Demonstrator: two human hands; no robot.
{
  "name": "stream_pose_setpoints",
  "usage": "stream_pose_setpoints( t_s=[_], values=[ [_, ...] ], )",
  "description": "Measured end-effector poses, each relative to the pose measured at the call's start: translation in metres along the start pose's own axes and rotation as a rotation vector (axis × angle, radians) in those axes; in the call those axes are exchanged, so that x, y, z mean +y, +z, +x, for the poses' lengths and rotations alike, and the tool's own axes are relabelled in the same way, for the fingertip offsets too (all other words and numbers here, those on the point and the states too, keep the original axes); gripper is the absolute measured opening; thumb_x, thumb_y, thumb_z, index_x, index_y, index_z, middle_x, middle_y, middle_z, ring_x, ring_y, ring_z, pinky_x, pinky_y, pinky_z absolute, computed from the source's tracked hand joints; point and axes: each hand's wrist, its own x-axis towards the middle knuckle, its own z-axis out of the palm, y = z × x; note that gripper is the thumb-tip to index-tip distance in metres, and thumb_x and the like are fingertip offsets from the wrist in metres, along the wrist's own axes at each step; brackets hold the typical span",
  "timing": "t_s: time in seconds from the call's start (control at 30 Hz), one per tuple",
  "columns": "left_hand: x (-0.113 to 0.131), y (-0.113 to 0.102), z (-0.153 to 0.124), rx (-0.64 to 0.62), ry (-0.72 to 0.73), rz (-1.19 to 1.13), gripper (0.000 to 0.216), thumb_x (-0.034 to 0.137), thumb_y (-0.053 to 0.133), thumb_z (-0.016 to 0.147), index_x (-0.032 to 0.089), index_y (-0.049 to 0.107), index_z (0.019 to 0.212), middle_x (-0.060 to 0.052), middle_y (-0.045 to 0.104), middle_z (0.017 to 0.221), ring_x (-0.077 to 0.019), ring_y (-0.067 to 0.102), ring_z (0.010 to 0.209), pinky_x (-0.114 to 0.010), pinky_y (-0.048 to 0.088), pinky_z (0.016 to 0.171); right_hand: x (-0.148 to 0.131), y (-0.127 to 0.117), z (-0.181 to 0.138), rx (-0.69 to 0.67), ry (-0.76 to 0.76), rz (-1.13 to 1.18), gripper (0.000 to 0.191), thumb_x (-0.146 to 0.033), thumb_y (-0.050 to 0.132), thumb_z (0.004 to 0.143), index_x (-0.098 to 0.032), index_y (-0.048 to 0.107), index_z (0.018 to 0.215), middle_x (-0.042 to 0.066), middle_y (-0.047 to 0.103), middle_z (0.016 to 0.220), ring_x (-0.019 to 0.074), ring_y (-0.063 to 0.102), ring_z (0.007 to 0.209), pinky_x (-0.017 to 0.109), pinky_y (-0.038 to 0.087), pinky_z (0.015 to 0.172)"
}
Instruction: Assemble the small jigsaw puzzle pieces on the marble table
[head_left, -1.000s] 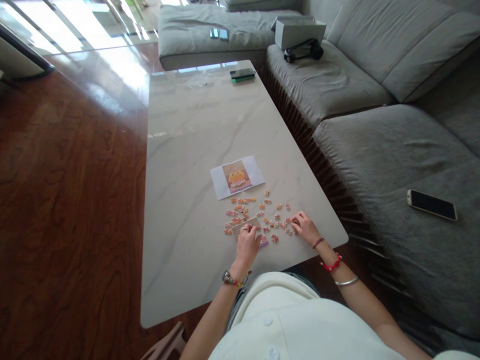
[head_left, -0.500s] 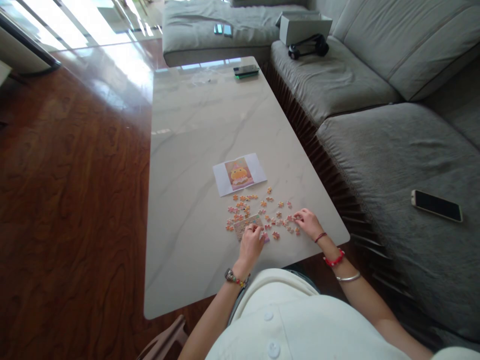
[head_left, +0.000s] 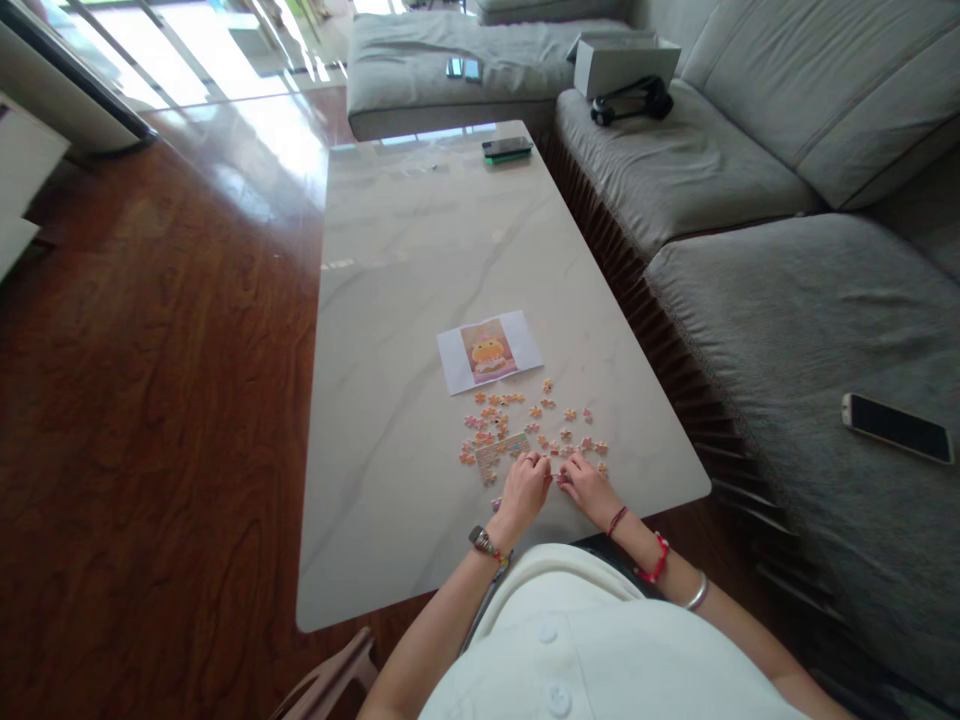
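Many small jigsaw puzzle pieces (head_left: 570,414) in orange and pink lie scattered near the table's front end. Among them is a partly joined puzzle section (head_left: 487,462) with an open middle. My left hand (head_left: 527,490) is closed in a pinch just right of this section, its fingertips on a small puzzle piece (head_left: 556,479). Close beside it, my right hand (head_left: 590,487) pinches at the same spot. Fingers hide most of what is held. Beyond the pieces lies a white paper sheet (head_left: 451,358) with a printed picture of a yellow figure.
The marble-patterned table (head_left: 390,480) has a dark phone-like stack (head_left: 507,150) at its far end. A grey sofa (head_left: 780,310) runs along the right, bearing a phone (head_left: 898,428), a white box (head_left: 622,66) and a black device (head_left: 634,102). A stool edge (head_left: 337,680) shows at lower left.
My right hand has moved left and nearer to me, away from the pieces at the right. My left hand has left the joined section, and both hands now meet. The view has shifted slightly.
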Motion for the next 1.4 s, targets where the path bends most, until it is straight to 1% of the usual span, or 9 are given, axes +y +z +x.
stream_pose_setpoints(
  t_s=[0.17,0.33,0.53,0.63,0.8,0.97,1.1,1.23,1.4],
  values=[
    [-0.029,-0.018,-0.014,0.094,-0.170,-0.270,0.007,0.019,0.044,0.076,0.018,0.051,0.074,-0.001,0.056,0.073,-0.0112,0.051,0.069,-0.022,0.039,0.063,0.004,-0.006,0.008,0.002,-0.056,0.162,0.005,-0.015,0.053,0.071,-0.017,0.053,0.076,0.002,0.056,0.075,0.0122,0.052,0.069,0.024,0.040,0.065],
    [-0.050,-0.033,-0.029,0.117,-0.290,-0.305,0.009,0.019,0.043,0.076,0.018,0.052,0.076,-0.001,0.056,0.073,-0.0109,0.052,0.068,-0.023,0.040,0.064,-0.004,-0.006,0.028,0.003,-0.123,0.267,0.012,-0.008,0.048,0.071,-0.016,0.056,0.074,0.001,0.058,0.073,0.0111,0.053,0.067,0.023,0.040,0.067],
    [-0.027,-0.021,-0.042,0.052,-0.153,-0.183,0.023,0.017,0.033,0.080,0.019,0.055,0.088,-0.004,0.049,0.081,-0.0109,0.049,0.071,-0.023,0.040,0.067,0.000,-0.002,0.024,-0.091,-0.192,0.115,0.014,-0.011,0.056,0.067,-0.017,0.056,0.080,0.005,0.051,0.093,0.0141,0.051,0.084,0.026,0.040,0.073],
    [-0.018,-0.013,-0.044,0.018,-0.090,-0.135,0.025,0.014,0.031,0.079,0.018,0.056,0.085,-0.005,0.047,0.082,-0.0114,0.048,0.072,-0.024,0.041,0.068,0.003,0.001,0.018,-0.082,-0.166,0.084,0.008,-0.012,0.054,0.069,-0.017,0.054,0.075,0.005,0.050,0.088,0.0142,0.050,0.083,0.026,0.040,0.071],
    [-0.019,-0.006,-0.048,0.000,-0.035,-0.141,0.029,0.011,0.031,0.078,0.018,0.054,0.094,-0.006,0.046,0.087,-0.0116,0.048,0.074,-0.024,0.041,0.071,0.007,0.003,0.018,-0.068,-0.133,0.227,0.010,-0.006,0.050,0.067,-0.016,0.052,0.067,0.001,0.053,0.068,0.0113,0.049,0.066,0.023,0.039,0.062],
    [-0.022,-0.002,-0.051,0.056,-0.079,-0.227,0.028,0.014,0.032,0.080,0.019,0.053,0.097,-0.005,0.047,0.086,-0.0120,0.049,0.076,-0.025,0.041,0.072,0.009,-0.003,0.023,-0.136,-0.017,0.478,0.003,-0.018,0.055,0.067,-0.015,0.055,0.069,0.000,0.057,0.065,0.0099,0.050,0.060,0.022,0.039,0.057],
    [-0.022,0.002,-0.049,0.093,-0.120,-0.266,0.024,0.014,0.034,0.078,0.018,0.056,0.088,-0.004,0.047,0.082,-0.0121,0.049,0.075,-0.026,0.041,0.073,0.010,-0.003,0.030,-0.244,0.094,0.740,0.020,-0.029,0.059,0.063,-0.014,0.058,0.076,0.001,0.059,0.066,0.0101,0.052,0.057,0.022,0.040,0.052],
    [-0.022,0.004,-0.045,0.130,-0.205,-0.354,0.022,0.011,0.036,0.075,0.017,0.057,0.078,-0.003,0.046,0.078,-0.0109,0.049,0.071,-0.026,0.042,0.071,0.010,-0.001,0.036,-0.306,0.135,0.810,0.023,-0.030,0.057,0.065,-0.012,0.060,0.077,0.000,0.056,0.060,0.0075,0.047,0.048,0.019,0.037,0.043],
    [-0.020,-0.004,-0.037,0.093,-0.362,-0.554,0.026,0.005,0.034,0.070,0.015,0.058,0.075,-0.001,0.050,0.077,-0.0069,0.050,0.060,-0.022,0.042,0.061,0.006,-0.004,0.039,-0.327,0.164,0.915,0.025,-0.028,0.054,0.066,-0.013,0.062,0.085,0.005,0.061,0.078,0.0110,0.055,0.064,0.020,0.045,0.050]
  ],
)
